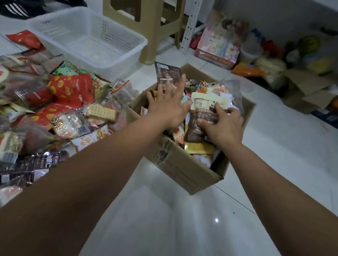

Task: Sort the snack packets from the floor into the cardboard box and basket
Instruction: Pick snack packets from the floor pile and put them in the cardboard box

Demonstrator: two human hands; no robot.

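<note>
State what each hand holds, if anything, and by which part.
The right hand grips a brown packet by its right edge, midway down, in the box. The left hand is spread open and holds nothing.

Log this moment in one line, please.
left hand: open, spread over brown cardboard box | right hand: gripping brown snack packet over box

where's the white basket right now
In the head view the white basket sits on the floor at upper left, just left of the beige stool and behind the snack pile.
</note>
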